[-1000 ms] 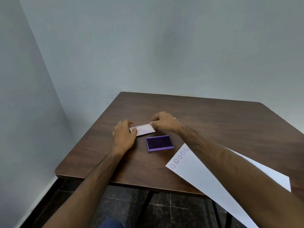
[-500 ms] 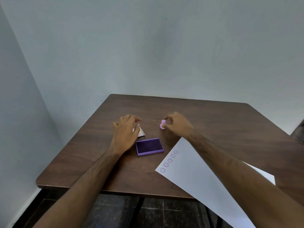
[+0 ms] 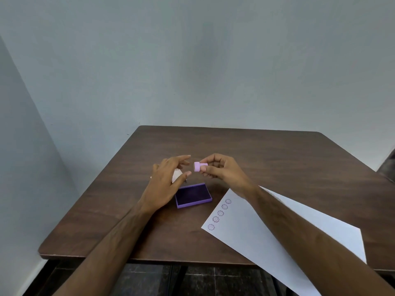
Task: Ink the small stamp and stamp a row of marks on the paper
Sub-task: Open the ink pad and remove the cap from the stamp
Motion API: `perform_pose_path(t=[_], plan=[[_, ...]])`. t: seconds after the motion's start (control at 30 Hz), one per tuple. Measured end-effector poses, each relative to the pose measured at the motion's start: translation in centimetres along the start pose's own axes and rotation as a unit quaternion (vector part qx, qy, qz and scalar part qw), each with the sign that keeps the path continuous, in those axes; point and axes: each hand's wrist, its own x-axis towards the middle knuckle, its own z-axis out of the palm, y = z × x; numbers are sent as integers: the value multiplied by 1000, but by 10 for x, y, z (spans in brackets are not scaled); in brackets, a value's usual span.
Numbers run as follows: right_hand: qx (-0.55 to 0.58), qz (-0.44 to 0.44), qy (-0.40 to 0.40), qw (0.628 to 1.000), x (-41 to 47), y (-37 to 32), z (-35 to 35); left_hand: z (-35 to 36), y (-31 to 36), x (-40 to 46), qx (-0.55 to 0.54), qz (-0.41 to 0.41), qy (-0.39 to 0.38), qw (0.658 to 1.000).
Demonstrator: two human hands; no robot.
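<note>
Five marks on the paper, stamp held in the air

One small pink stamp [image 3: 197, 166] is pinched by the right hand [image 3: 222, 171] above the bench [image 3: 277, 159], lying sideways with its face toward the left hand [image 3: 165, 184]. That hand's fingers [image 3: 181, 159] are spread, holding nothing. Below sits the open purple ink pad [image 3: 193, 195]; behind the left hand, a white piece, perhaps the pad's lid [image 3: 176, 175]. The paper [image 3: 267, 236] carries five marks [image 3: 220, 213].
</note>
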Motion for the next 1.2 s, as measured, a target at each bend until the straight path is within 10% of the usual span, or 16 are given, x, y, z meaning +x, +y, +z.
perform_pose_path(t=[0.97,1.2], plan=[[42,-69,-21,997,-4,24,0,6,6,6,-38,3,31,999],[250,-16,11,968,-1,23,-6,1,10,8,-115,-29,62,991]])
